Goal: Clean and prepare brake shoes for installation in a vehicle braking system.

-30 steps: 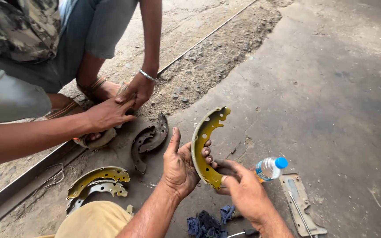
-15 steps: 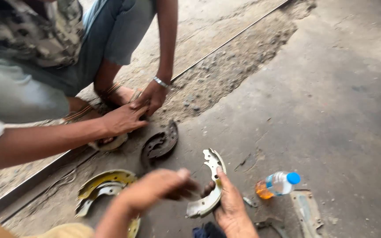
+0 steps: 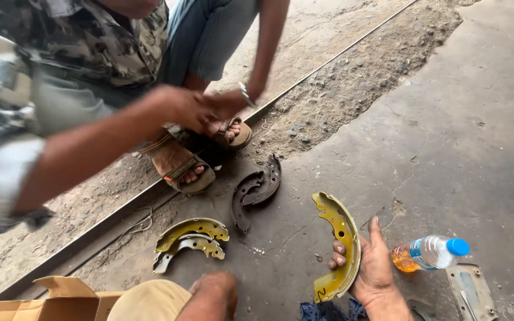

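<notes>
Grey concrete floor (image 3: 447, 119), stained and cracked, fills the right and near part of the scene; a strip of broken gravel and a metal rail (image 3: 328, 59) cross it diagonally toward the far right.

Near the bottom edge, the right hand (image 3: 376, 270) lies palm-up under a yellow brake shoe (image 3: 341, 244), its fingers curled around the near lower part of the curved piece and the thumb pointing away up the floor. The shoe stands on its edge, arched, with its far end reaching toward the middle of the floor. The left hand (image 3: 216, 291) is well apart from it, at the near edge beside a tan-clad knee (image 3: 150, 300); it looks loosely closed and holds nothing that can be seen, though blur makes it hard to tell.

Just right of the right hand a clear plastic bottle (image 3: 429, 252) with a blue cap lies on its side, with orange liquid in its left end. A flat grey metal plate (image 3: 471, 288) lies near it. Left of the held shoe, a pair of yellow and silver brake shoes (image 3: 190, 238) rests on the floor, and a dark worn pair (image 3: 256, 189) lies farther off. A cardboard box (image 3: 49, 300) sits at the near left corner, and blue cloth (image 3: 328, 310) shows at the bottom edge.

At the far left another person crouches in sandals (image 3: 191, 172), their blurred hands (image 3: 200, 110) together above their feet.
</notes>
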